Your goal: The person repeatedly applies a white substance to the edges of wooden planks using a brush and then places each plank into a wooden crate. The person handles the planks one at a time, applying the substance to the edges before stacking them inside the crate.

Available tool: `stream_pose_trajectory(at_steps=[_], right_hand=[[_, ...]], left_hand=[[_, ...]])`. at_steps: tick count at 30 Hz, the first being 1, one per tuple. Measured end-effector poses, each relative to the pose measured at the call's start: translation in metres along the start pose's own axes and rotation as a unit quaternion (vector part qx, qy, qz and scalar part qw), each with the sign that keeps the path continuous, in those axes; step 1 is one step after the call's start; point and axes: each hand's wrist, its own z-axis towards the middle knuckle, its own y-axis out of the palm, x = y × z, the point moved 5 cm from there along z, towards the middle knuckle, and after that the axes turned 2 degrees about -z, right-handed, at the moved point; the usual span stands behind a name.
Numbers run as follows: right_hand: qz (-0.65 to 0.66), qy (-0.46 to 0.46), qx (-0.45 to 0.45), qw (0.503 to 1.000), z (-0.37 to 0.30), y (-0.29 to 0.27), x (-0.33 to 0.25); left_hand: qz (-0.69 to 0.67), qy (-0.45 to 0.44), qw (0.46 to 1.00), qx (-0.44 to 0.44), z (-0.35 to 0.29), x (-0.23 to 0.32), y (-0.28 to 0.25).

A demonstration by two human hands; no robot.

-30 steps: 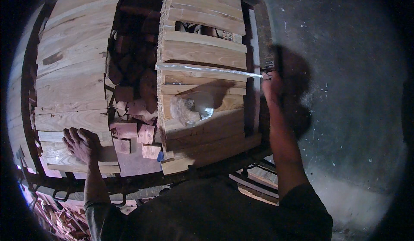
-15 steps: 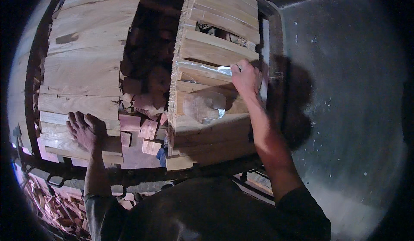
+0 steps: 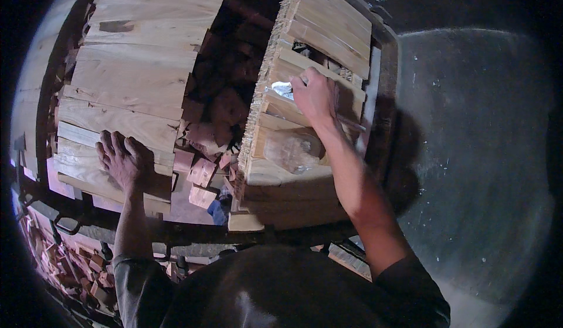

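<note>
My right hand (image 3: 314, 93) is closed over a narrow board of the right-hand wooden stack (image 3: 278, 172). From its fingers sticks out a small flat piece with a shiny white face (image 3: 282, 89), near the stack's rough left end; its handle, if any, is hidden. Just nearer to me a cloudy, see-through tub or bag (image 3: 292, 151) lies on the boards. My left hand (image 3: 122, 159) rests on the near boards of the left-hand wooden row (image 3: 126, 114), fingers slightly spread and holding nothing.
Broken wood offcuts (image 3: 202, 172) fill the gap between the two rows, with a dark blue thing (image 3: 219, 209) at its near end. A dark metal frame (image 3: 193, 233) runs along the front. More offcuts (image 3: 88, 269) lie below at left. A grey floor (image 3: 469, 152) spreads at right.
My right hand has slid left along the board with the white-faced piece, from its right part to near the rough end. My left hand stays on the boards. The view has shifted slightly.
</note>
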Motion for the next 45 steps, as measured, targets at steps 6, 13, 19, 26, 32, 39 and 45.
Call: stream_pose_trajectory(at_steps=[6, 13, 19, 26, 32, 39, 45], right_hand=[[0.147, -0.004, -0.022, 0.989, 0.019, 0.021, 0.005], [0.350, 0.103, -0.077, 0.928, 0.011, 0.033, 0.034], [0.204, 0.116, 0.006, 0.972, -0.011, 0.009, 0.077], [0.201, 0.208, 0.060, 0.955, -0.029, 0.003, 0.203], [0.111, 0.152, 0.133, 0.973, -0.043, -0.013, 0.296], [0.033, 0.141, 0.189, 0.971, -0.065, -0.030, 0.360], [0.018, 0.205, 0.235, 0.950, -0.081, -0.048, 0.407]], left_hand=[[-0.015, 0.007, 1.000, 0.016, 0.000, -0.001, 0.003], [-0.009, 0.007, 1.000, 0.016, 0.000, -0.001, 0.004], [-0.007, -0.001, 1.000, 0.003, -0.003, -0.002, 0.004], [0.072, 0.009, 0.997, -0.034, -0.001, 0.006, 0.001], [0.020, 0.046, 0.999, 0.020, -0.001, 0.007, 0.005], [0.018, 0.059, 0.998, 0.029, -0.002, 0.018, -0.005], [0.026, 0.042, 0.999, 0.014, -0.002, -0.003, 0.016]])
